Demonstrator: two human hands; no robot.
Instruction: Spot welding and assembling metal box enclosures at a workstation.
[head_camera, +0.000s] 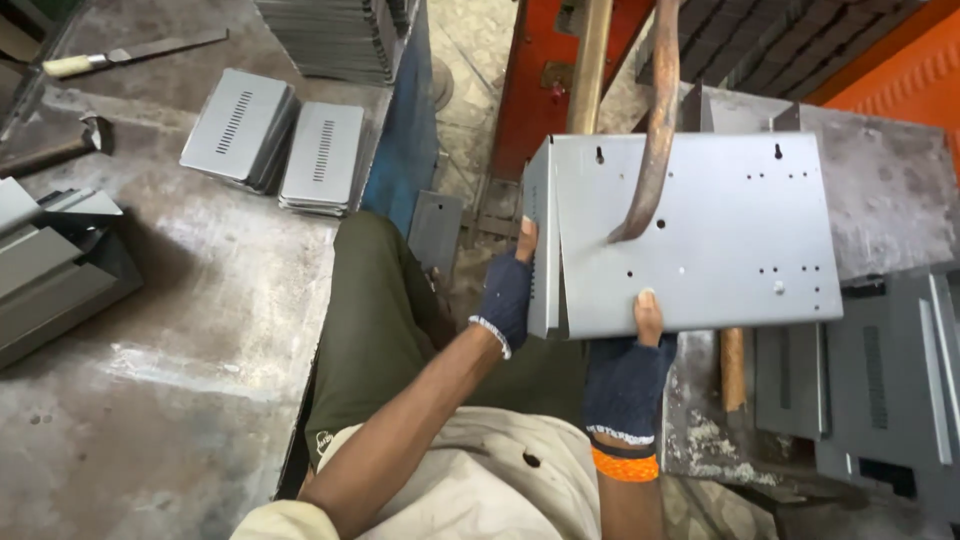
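I hold a grey sheet-metal panel (720, 240) with a bent side flange and small punched holes. My left hand (512, 290), in a dark fingerless glove, grips the flange at the panel's left edge. At the bottom edge, my right hand (632, 365), also gloved and with an orange band at the wrist, has its thumb on the panel's face. A rusty curved lever (655, 130) crosses in front of the panel from above.
A worn metal bench (190, 330) lies to my left, with two stacks of slotted grey plates (275, 140), a hammer (55, 150), a knife (130, 52) and folded parts (50, 260). Dark slotted panels (880, 370) lie at lower right. An orange machine frame (545, 70) stands ahead.
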